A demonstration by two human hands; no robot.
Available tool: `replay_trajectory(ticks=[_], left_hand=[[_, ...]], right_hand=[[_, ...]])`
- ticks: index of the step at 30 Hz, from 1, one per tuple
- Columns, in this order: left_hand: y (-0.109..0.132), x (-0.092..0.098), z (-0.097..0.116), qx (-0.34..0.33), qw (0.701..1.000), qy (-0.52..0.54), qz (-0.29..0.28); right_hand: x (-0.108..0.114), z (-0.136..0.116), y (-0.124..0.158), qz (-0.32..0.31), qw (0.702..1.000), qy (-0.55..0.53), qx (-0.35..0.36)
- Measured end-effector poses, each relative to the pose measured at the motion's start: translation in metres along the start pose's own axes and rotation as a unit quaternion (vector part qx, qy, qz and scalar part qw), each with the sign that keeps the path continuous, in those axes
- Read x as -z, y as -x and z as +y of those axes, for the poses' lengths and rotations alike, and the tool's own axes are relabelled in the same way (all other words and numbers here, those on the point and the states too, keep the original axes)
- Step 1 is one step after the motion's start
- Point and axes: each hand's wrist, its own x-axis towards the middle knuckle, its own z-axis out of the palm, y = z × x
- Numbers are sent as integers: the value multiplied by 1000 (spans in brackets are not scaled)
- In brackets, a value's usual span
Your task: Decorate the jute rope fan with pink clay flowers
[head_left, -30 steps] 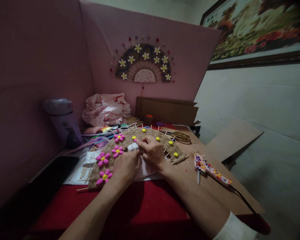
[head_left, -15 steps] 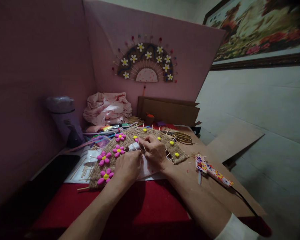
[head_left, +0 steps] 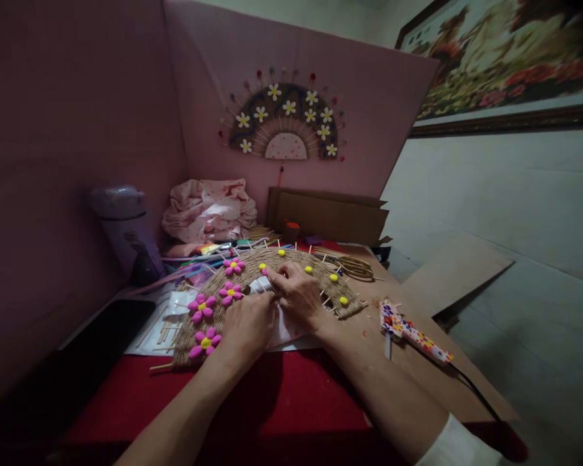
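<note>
A half-round woven twine fan (head_left: 208, 323) with thin sticks through it lies across the table. Pink flowers with yellow centres (head_left: 203, 307) sit along its left side, and several plain yellow dots (head_left: 333, 277) run over the top and right. My right hand (head_left: 298, 294) is curled over the inner edge, its index fingertip on a small pink petal (head_left: 265, 272) just below a yellow dot. Beside it, my left hand (head_left: 249, 321) is closed at the inner edge of the fan. Whatever its fingers hold is hidden. White and pinkish material (head_left: 286, 330) shows under the hands.
A flower-patterned glue gun (head_left: 412, 333) with a cord lies at right on cardboard. Scissors (head_left: 357, 266) rest behind the fan. At left are a dark phone-like slab (head_left: 111, 330) and a purple bottle (head_left: 129, 233). Pink cloth (head_left: 208, 210) and cardboard sheets (head_left: 328, 213) stand behind.
My right hand has shifted very slightly, its fingers drawn a little closer together by the pink petal. My left hand and the fan look the same.
</note>
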Motion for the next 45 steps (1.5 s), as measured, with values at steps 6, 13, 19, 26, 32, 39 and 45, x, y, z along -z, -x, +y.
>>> replay_trajectory(ticks=[6, 13, 19, 26, 32, 39, 45], left_hand=[[-1, -1, 1, 3, 1000, -8, -3], [1, 1, 2, 5, 1000, -17, 8], [2, 0, 3, -5, 1000, -17, 4], [1, 1, 2, -5, 1000, -15, 6], [1, -2, 1, -7, 999, -32, 13], [0, -1, 2, -3, 1000, -18, 11], [1, -1, 2, 1, 1000, 7, 18]], right_hand=[[3, -3, -3, -30, 1000, 2, 0], [-1, 1, -1, 29, 999, -29, -9], [0, -3, -3, 7, 1000, -10, 7], [-2, 1, -1, 56, 998, -32, 21], [-1, -1, -3, 43, 997, 11, 69], [0, 0, -1, 76, 996, -47, 10], [-1, -2, -2, 33, 997, -66, -12]])
